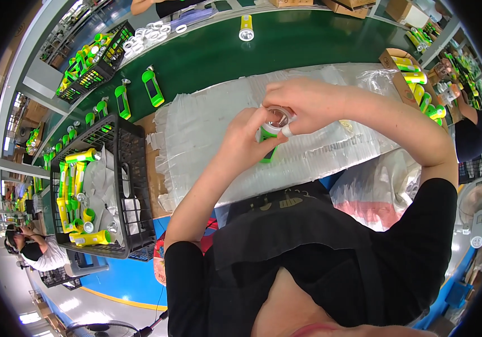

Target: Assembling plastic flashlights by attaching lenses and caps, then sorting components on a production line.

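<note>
A green flashlight (268,153) with a white ring (272,128) round its head is between my hands, its clear lens end up. My left hand (243,138) is closed round its near left side, thumb and fingers against the head. From the far right, my right hand (304,106) grips the rim of the head with bent fingers. A pale band shows on one of its fingers. Most of the flashlight's lower body is hidden by my hands. Below it lies a worn sheet of white plastic padding (207,129) on the bench.
At left a black crate (131,185) holds several yellow-and-green flashlights. Green lights (152,87) stand along the green bench (207,62), with white rings (150,38) farther off. One yellow flashlight (246,28) lies at the far side. A cardboard box (394,60) of flashlights is at right.
</note>
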Tool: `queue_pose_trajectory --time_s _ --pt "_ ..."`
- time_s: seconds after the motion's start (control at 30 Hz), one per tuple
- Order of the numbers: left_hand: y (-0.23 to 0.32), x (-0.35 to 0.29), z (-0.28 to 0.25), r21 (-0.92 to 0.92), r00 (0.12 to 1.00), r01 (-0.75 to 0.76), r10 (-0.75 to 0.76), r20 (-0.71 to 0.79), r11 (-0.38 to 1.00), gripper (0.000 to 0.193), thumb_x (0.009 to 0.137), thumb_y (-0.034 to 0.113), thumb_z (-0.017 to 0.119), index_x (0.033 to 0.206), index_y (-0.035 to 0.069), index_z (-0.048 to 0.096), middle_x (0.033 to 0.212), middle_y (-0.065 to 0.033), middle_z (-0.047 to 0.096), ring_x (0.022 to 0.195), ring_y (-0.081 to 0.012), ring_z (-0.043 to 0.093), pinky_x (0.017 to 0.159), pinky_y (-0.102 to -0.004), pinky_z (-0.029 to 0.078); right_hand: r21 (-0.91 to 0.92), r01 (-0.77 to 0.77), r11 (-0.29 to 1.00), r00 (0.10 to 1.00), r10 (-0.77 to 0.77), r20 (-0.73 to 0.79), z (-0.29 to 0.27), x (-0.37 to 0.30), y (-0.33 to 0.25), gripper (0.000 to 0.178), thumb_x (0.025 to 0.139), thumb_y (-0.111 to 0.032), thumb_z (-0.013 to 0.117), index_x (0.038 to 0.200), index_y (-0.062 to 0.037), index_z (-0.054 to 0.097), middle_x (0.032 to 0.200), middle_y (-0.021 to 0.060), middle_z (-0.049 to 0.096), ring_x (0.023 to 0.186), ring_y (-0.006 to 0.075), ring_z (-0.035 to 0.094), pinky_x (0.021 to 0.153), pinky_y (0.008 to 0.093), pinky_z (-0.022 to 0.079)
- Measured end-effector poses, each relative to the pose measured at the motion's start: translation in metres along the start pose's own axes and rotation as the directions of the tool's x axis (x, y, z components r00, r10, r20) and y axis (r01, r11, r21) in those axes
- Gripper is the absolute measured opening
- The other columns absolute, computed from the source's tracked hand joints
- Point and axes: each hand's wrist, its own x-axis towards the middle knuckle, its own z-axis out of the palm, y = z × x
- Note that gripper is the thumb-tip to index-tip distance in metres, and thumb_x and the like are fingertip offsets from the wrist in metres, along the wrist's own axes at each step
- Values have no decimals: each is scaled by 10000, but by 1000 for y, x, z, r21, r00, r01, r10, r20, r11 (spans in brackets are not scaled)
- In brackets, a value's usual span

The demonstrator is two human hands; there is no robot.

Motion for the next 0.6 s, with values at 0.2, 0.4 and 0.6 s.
queue_pose_trajectory --time_s 0.2,0.4,0.6 --pt "-10 -2 7 -21 998 38 -39 -57 999 396 661 126 847 955 70 587 963 -72 672 851 -255 640 702 -356 509 -3 -448 894 876 438 -200 34 3 -12 459 728 -418 750 844 -22 547 723 133 578 700 324 592 605 404 456" --pt "-16 0 0 -96 993 -19 7 -114 995 387 676 151 841 964 78 594 921 -66 672 829 -254 634 691 -363 498 10 -385 923 912 382 -150 16 5 -15 548 699 -460 704 891 40 588 872 213 640 817 371 623 677 430 489" --pt "-22 -5 3 -9 992 -23 22 -126 1000 372 682 157 832 958 77 595 909 -60 668 819 -258 636 673 -360 492 23 -560 828 765 527 -371 43 15 -21 545 669 -462 723 845 37 592 767 214 637 752 388 630 651 447 500"
